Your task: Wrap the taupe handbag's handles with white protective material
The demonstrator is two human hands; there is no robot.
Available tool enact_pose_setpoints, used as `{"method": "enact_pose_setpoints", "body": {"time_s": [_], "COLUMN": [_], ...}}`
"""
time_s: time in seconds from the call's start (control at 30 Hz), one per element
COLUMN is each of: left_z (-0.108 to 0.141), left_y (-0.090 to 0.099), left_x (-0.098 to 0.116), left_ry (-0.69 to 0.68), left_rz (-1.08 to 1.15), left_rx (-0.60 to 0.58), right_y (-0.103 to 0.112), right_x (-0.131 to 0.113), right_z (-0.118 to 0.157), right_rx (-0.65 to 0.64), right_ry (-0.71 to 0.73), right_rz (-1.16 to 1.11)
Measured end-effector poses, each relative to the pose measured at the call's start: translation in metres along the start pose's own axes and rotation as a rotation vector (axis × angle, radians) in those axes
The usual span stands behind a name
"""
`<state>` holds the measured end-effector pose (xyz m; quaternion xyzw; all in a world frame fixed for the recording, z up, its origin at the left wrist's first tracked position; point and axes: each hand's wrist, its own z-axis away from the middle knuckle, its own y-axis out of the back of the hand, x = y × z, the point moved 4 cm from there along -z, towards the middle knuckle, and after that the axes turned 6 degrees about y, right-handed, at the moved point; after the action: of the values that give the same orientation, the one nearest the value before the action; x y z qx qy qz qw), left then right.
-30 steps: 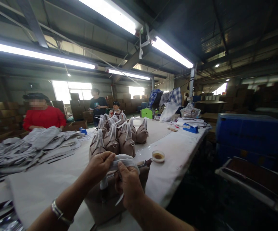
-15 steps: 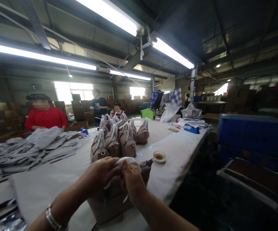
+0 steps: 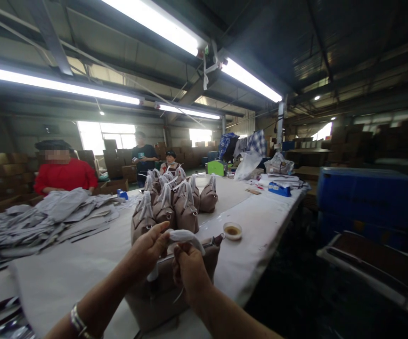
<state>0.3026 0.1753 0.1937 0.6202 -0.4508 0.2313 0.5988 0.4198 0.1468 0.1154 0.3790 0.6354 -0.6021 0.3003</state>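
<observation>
A taupe handbag (image 3: pixel 161 294) stands on the table right in front of me, its handle (image 3: pixel 183 234) wrapped in white paper or foam. My left hand (image 3: pixel 152 245) pinches the wrapped handle at its left end, thumb and fingers closed. Just right of it, my right hand (image 3: pixel 190 266) has its fingertips pressed together at the handle's underside; a thin white strip hangs below them. What exactly the right fingertips grip is partly hidden. Behind the bag stands a group of similar handbags (image 3: pixel 186 214) with white-wrapped handles.
A shallow dish (image 3: pixel 232 230) of brownish stuff sits right of the bag. Grey-white sheets (image 3: pixel 66 209) are heaped at left before a person in red (image 3: pixel 66 174). A blue box (image 3: pixel 279 189) and papers lie at the far right of the white table (image 3: pixel 249 256).
My left hand has shifted slightly left along the wrapped handle, showing more of it. My right hand has dropped a little, its fingers now below the handle's top.
</observation>
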Motion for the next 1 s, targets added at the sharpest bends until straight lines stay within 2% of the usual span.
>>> {"method": "enact_pose_setpoints", "body": {"time_s": [0.1,0.2,0.3,0.4,0.53,0.6,0.77,0.83,1.0], "left_z": [-0.003,-0.002,0.001,0.002,-0.002,-0.003,0.000,0.002,0.006], "left_y": [-0.001,-0.004,-0.003,0.001,0.004,0.004,0.001,0.000,0.005], "left_x": [-0.004,-0.003,0.000,-0.004,-0.018,-0.023,-0.018,-0.016,-0.009], "left_ry": [0.043,0.057,0.076,0.097,0.095,0.099,0.125,0.147,0.067], "left_rz": [-0.008,0.066,0.108,0.133,0.129,0.147,0.234,0.294,0.186], "left_rx": [0.016,-0.077,-0.121,-0.083,-0.029,-0.027,-0.040,-0.065,-0.004], "right_y": [-0.008,-0.013,-0.012,-0.003,0.013,0.017,0.010,0.005,0.001], "right_x": [0.000,0.004,0.011,0.011,-0.009,-0.021,-0.044,-0.054,-0.072], "right_z": [-0.005,-0.010,-0.012,-0.007,0.014,0.027,0.043,0.042,0.031], "right_rx": [-0.024,-0.032,-0.077,-0.106,-0.099,-0.126,-0.400,-0.463,-0.338], "right_ry": [0.052,0.088,0.113,0.183,0.520,0.649,0.694,0.760,0.912], "right_rz": [-0.081,-0.102,-0.028,0.120,0.437,0.511,0.434,0.453,0.512]}}
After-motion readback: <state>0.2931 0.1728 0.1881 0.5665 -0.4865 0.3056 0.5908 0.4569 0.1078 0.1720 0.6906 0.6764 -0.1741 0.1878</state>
